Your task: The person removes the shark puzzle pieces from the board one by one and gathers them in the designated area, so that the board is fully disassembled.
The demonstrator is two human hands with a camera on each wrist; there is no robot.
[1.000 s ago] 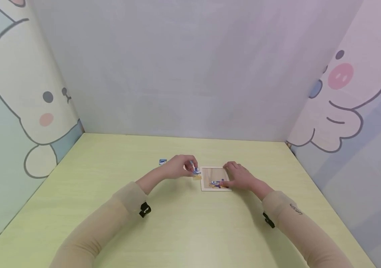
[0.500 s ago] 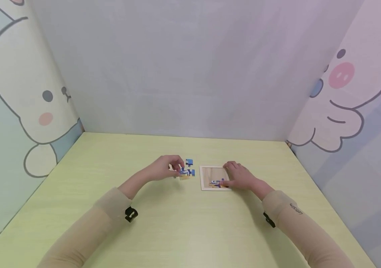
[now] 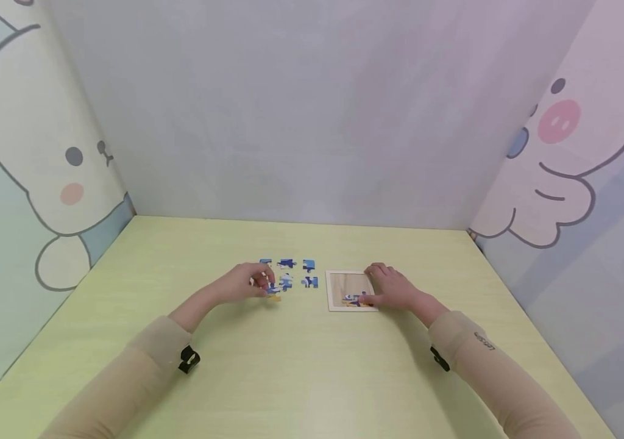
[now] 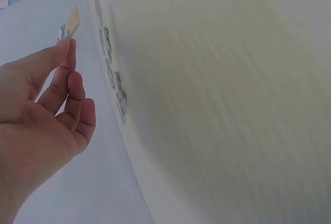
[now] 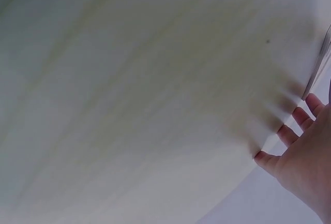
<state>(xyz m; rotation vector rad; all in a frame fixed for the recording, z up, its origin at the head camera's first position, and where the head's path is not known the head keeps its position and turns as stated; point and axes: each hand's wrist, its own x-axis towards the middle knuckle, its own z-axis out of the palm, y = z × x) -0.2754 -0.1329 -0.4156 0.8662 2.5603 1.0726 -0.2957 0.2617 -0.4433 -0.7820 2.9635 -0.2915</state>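
Note:
In the head view, my left hand (image 3: pixel 243 282) pinches a jigsaw puzzle piece (image 3: pixel 273 298) between thumb and index finger. The left wrist view shows this piece (image 4: pixel 73 21), yellow at one end, raised off the table. Close by lie several loose blue-and-white puzzle pieces (image 3: pixel 286 281). My right hand (image 3: pixel 394 289) rests on the right side of a square wooden puzzle tray (image 3: pixel 328 291), its thumb over the lower right part. A few joined pieces (image 3: pixel 351 299) sit along the tray's near edge, partly hidden by that thumb. In the right wrist view, the fingers (image 5: pixel 288 135) are spread against the table.
The pale yellow table (image 3: pixel 312 366) bears everything. A grey curtain-like backdrop (image 3: pixel 312 122) rises at its far edge, and cartoon-printed side panels stand left and right. Black straps (image 3: pixel 189 360) are worn at both wrists.
My left hand has moved left with the puzzle piece, away from the tray and past the loose pieces, which now show more. The right hand has stayed on the tray.

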